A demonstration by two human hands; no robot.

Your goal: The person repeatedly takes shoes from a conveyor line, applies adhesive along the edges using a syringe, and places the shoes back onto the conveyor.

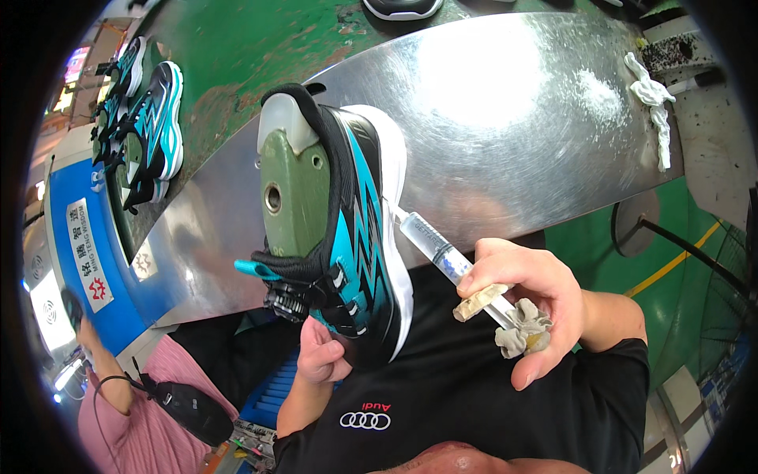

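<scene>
A black and teal sneaker [359,237] with a white sole sits on a green shoe last [294,193]. My left hand [322,354] grips the toe end of the sneaker from below. My right hand [537,304] holds a clear syringe [434,249] whose tip touches the white sole edge. The same hand also pinches a grey crumpled rag [523,330] and a small beige stick [480,302].
A curved shiny metal table [513,118] lies behind the sneaker, with a knotted white rag [651,99] at its right end. More teal sneakers [150,126] ride a green conveyor at the left. A person in a pink top [126,426] stands lower left.
</scene>
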